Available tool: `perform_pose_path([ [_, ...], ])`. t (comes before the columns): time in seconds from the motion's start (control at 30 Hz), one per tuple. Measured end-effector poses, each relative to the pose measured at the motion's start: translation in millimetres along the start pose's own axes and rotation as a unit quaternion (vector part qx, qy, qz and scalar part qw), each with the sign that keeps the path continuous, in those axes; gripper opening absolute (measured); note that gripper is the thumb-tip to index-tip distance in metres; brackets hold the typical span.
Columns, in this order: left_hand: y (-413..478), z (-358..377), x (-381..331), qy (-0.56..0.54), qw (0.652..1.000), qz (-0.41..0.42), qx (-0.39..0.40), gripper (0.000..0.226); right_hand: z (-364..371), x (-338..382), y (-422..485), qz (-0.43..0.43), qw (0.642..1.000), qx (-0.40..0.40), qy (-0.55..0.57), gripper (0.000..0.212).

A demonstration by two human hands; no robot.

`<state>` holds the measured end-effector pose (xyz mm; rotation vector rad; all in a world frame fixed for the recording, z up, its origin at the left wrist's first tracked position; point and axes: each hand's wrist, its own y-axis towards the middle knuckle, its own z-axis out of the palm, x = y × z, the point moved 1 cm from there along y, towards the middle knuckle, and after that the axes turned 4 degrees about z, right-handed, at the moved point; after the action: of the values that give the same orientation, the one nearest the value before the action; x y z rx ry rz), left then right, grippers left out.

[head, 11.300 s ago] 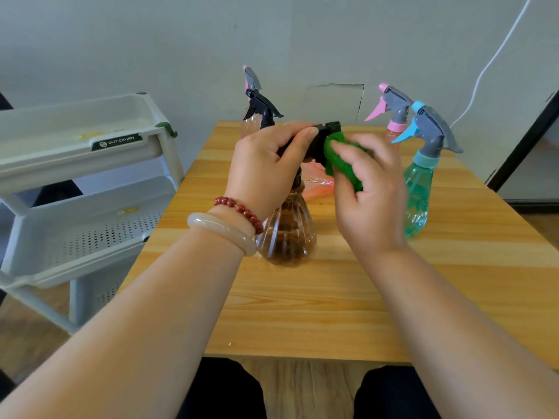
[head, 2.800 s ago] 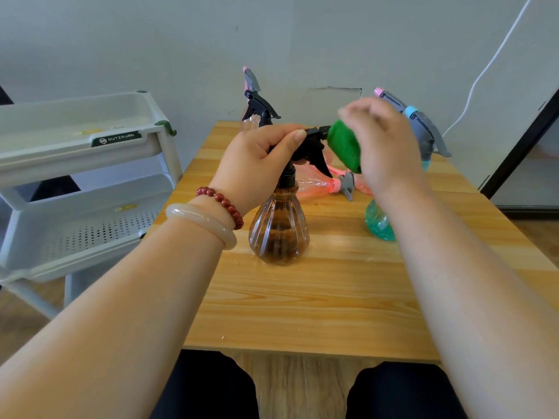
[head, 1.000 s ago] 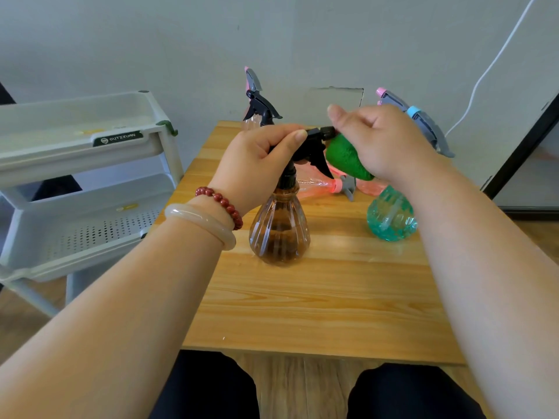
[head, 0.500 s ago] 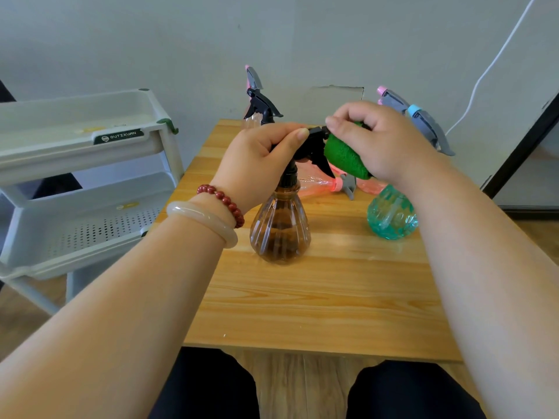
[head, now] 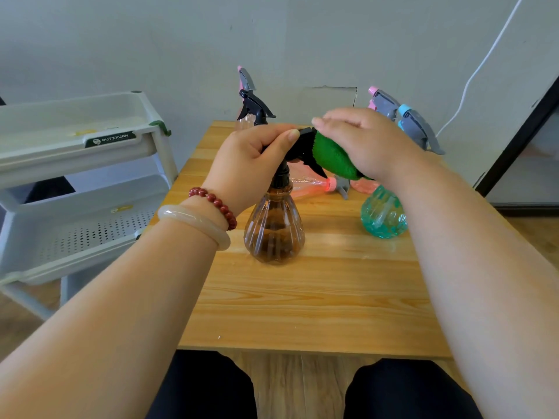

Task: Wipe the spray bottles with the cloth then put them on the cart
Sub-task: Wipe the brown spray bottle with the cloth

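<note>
On the table (head: 317, 297), amber bottle (head: 273, 231); teal bottle (head: 381, 220), tube (head: 389, 206) inside

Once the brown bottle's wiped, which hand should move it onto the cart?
Probably left. The left hand grips the brown bottle by its spray head, and the cart stands on that side. The right hand holds the cloth.

I see both forearms stretched forward, hands meeting mid-air. The left hand (head: 254, 164) is curled round the black spray head (head: 304, 146), thumb along its top. The right hand (head: 366, 143) is palm-down, fingers nearly straight, holding the green cloth (head: 332, 160) bunched underneath.
</note>
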<state>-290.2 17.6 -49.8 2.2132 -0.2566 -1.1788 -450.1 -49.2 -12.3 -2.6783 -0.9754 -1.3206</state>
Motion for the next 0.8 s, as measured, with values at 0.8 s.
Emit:
perform_pose_path([
  [0.8, -0.9, 0.6, -3.7, -0.002, 1.000, 0.011, -0.001, 0.022, 7.0, -3.1, -1.5, 0.024, 0.999, -0.027, -0.015, 0.050],
])
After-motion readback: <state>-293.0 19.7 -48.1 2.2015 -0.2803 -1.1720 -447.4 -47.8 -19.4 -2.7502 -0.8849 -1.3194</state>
